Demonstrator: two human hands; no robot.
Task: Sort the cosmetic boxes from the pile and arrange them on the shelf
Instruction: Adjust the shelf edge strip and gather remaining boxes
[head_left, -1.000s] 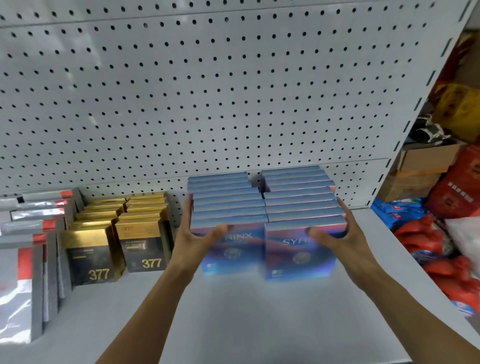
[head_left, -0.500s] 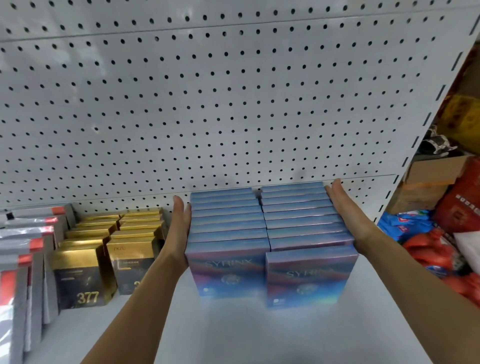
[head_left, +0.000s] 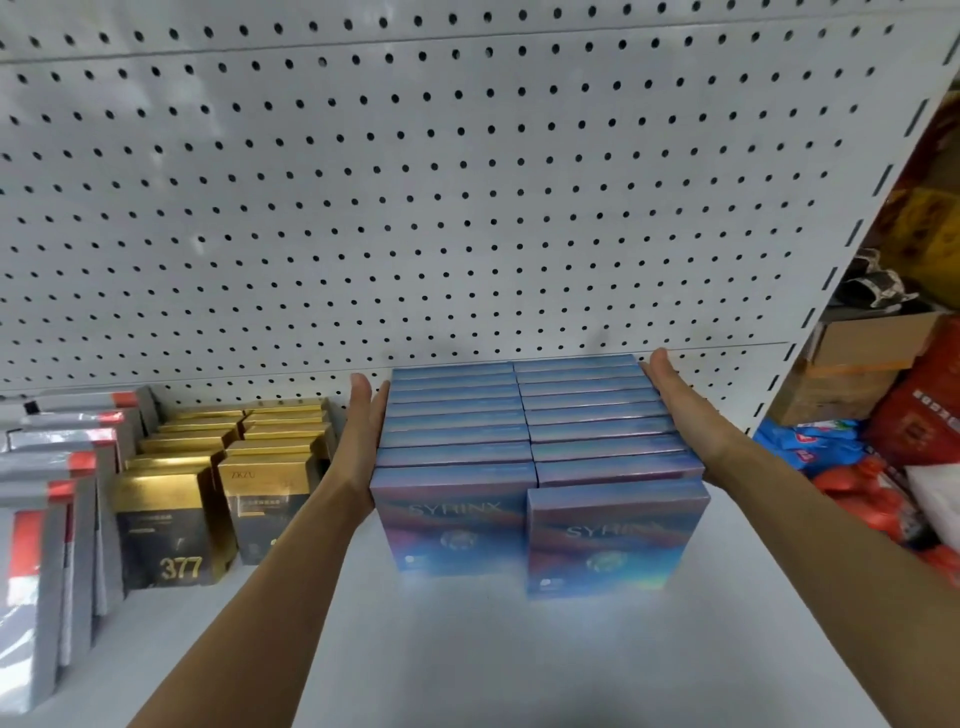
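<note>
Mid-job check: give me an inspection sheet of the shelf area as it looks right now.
Surface: white shelf, pegboard back.
Job's things: two rows of blue SYRINX boxes upright at the back; right front box further forward.
Other stock: gold boxes; grey-and-red boxes far left.
Hands: left hand and right hand flat against the rows' outer sides.
Cables: nothing seen.
Surroundings: cardboard boxes and red bags to the right.
</note>
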